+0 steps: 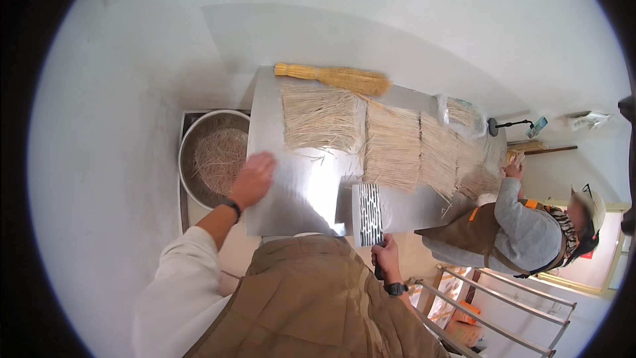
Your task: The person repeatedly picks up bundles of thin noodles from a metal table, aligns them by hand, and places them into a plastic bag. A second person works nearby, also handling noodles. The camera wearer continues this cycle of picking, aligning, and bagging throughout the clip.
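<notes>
My right hand (386, 257) grips the dark handle of a cleaver (368, 215), its wide blade patterned and held over the near edge of a metal table (293, 209). My left hand (255, 177) is blurred at the table's left edge, beside a round metal basin (187, 184); no object shows in it, and its fingers are indistinct. Dried noodle strands (218, 159) lie loose in the basin. On the table lie flat bundles of pale dried noodles: one at the left (320, 117), another in the middle (391, 144), and more to the right (437, 151).
A straw hand broom (333, 77) lies along the wall side. Clear plastic packaging holding noodles (462, 112) and a phone on a stand (536, 127) are at the table's far right. A co-worker (526, 228) stands at the right end, near a metal rack (507, 313).
</notes>
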Motion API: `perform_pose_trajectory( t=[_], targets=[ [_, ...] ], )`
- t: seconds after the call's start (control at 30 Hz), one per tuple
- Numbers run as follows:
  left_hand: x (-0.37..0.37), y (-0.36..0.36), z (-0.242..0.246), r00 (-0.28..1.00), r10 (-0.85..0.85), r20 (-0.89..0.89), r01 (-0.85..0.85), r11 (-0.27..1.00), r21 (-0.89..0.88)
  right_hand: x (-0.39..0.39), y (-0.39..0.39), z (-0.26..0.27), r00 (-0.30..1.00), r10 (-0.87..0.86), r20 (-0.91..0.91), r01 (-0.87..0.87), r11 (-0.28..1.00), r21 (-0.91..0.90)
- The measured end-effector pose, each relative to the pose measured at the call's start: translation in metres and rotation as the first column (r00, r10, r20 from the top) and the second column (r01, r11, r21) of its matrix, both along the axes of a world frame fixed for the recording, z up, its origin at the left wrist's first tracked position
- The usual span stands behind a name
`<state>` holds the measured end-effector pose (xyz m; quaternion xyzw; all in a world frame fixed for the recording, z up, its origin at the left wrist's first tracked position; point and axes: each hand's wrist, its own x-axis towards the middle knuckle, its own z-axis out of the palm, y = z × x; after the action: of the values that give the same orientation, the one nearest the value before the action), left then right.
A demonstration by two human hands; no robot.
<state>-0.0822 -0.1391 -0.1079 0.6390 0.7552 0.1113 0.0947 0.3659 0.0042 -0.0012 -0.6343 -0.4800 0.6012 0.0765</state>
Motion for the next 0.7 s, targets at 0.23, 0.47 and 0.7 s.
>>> perform_pose_trajectory(
  t=[0.23,0.47,0.7],
  targets=[
    [0.049,0.067,-0.017,0.980,-0.115,0.160,0.103,0.991,0.081,-0.027,0.021,-0.016,0.997,0.082,0.007,-0.082,0.996,-0.035],
    [-0.011,-0.017,0.017,0.986,0.165,-0.029,-0.168,0.974,-0.156,-0.059,0.038,-0.041,0.991,0.127,-0.037,-0.130,0.986,-0.104],
    [0.022,0.109,0.025,0.977,0.087,0.196,-0.118,0.981,0.151,-0.084,0.058,-0.055,0.985,0.048,-0.168,-0.091,0.962,-0.256]
  ],
)
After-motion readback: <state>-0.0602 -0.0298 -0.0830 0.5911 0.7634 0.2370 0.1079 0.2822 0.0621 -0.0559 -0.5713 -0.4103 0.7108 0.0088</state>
